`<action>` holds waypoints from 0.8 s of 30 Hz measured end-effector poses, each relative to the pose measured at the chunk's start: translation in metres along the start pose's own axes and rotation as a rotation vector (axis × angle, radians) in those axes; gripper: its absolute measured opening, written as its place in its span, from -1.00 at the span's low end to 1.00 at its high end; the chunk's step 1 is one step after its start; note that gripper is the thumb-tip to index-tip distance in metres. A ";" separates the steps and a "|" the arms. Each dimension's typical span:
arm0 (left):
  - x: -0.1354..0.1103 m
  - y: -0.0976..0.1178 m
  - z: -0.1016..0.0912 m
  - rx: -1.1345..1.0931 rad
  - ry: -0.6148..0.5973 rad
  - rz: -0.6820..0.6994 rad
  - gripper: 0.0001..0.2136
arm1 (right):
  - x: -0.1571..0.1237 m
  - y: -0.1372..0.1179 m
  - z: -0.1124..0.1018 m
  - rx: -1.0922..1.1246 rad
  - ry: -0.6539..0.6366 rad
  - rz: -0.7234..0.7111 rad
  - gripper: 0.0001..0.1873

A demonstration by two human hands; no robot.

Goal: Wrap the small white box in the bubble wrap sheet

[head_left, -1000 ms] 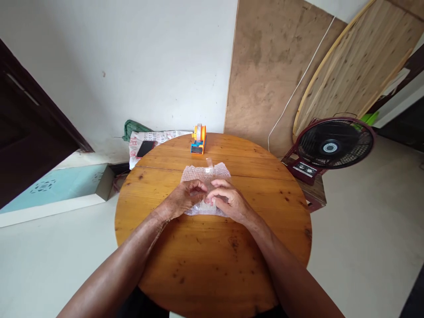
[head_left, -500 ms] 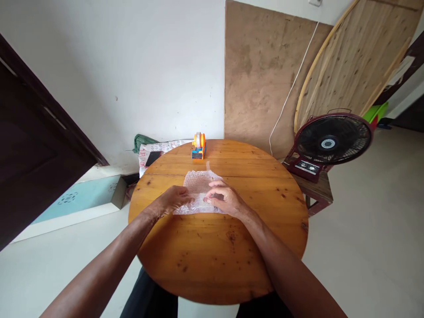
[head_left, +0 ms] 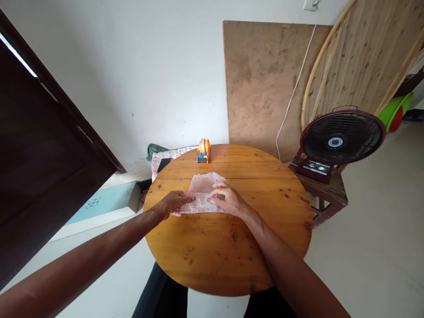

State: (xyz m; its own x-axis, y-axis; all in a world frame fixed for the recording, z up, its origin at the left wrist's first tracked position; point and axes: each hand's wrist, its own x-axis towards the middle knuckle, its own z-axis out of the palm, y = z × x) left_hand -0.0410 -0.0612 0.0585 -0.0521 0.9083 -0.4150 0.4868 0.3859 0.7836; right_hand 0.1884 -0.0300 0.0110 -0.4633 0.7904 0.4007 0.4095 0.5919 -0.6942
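Hands number two, bubble wrap one, tape dispenser one. Left hand (head_left: 172, 204) lies flat and open on the left edge of the clear, folded bubble wrap (head_left: 202, 191) between the hands; right hand (head_left: 228, 201), fingers curled, presses its right side. Orange tape dispenser (head_left: 203, 151) stands beyond them.

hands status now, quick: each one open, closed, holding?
Left hand: open, fingers flat on the left edge of the bubble wrap.
Right hand: fingers curled, pressing on the wrap; a true grip cannot be told.

Round wooden table (head_left: 232, 251): bubble wrap (head_left: 202, 190), tape dispenser (head_left: 203, 152)
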 end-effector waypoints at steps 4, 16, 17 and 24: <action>0.007 0.004 0.007 -0.020 0.004 -0.050 -0.45 | 0.000 0.001 0.000 0.006 0.002 0.004 -0.90; 0.024 0.010 0.037 0.101 0.110 0.044 -0.80 | 0.001 -0.002 0.000 -0.023 0.007 -0.006 -0.89; 0.023 0.012 0.039 0.101 0.121 0.063 -0.82 | 0.001 -0.002 0.000 -0.021 0.010 -0.006 -0.89; 0.005 0.020 0.049 0.040 0.188 0.235 -0.54 | 0.001 -0.003 0.000 -0.017 0.006 -0.006 -0.93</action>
State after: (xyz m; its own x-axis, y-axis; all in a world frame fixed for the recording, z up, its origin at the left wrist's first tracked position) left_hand 0.0112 -0.0568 0.0499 -0.0930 0.9873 -0.1286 0.5382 0.1585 0.8278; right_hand 0.1865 -0.0306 0.0132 -0.4608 0.7880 0.4083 0.4204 0.5989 -0.6816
